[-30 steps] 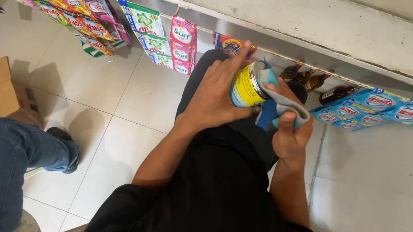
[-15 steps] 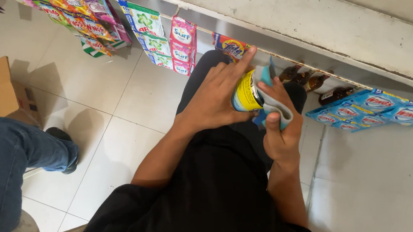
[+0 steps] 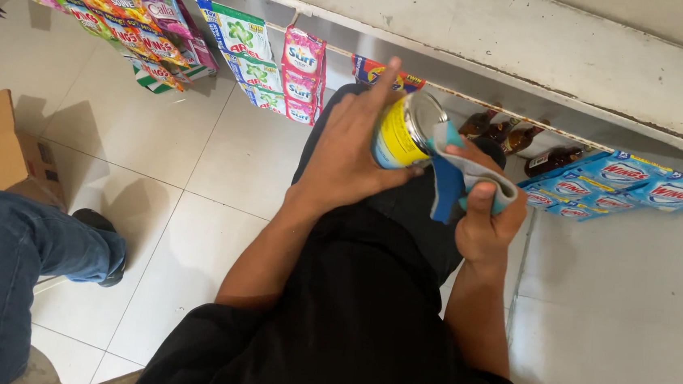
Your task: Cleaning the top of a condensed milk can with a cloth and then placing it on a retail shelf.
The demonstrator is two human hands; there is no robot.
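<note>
My left hand point(image 3: 352, 156) has a closed grip round the yellow tin can point(image 3: 401, 132), held chest-high over the floor; right hand point(image 3: 481, 219) pinches the blue-grey cloth point(image 3: 457, 173) against its rim (best to press evenly, turning slowly).

A horizontal line below the concrete shelf edge point(image 3: 532, 44) carries strips of coloured sachets point(image 3: 121, 4) at upper left, green-and-white sachets point(image 3: 243, 46), pink sachets point(image 3: 302, 75) and, at the right, blue sachets point(image 3: 626, 182). Brown glass bottles point(image 3: 516, 137) lie in the shadow under the shelf, between the pink and blue sachets. On the white tiled floor point(image 3: 194, 205), an open cardboard box point(image 3: 4, 149) sits at the left edge, beside another person's leg in blue jeans point(image 3: 2, 271) with a dark shoe point(image 3: 102, 238)
</note>
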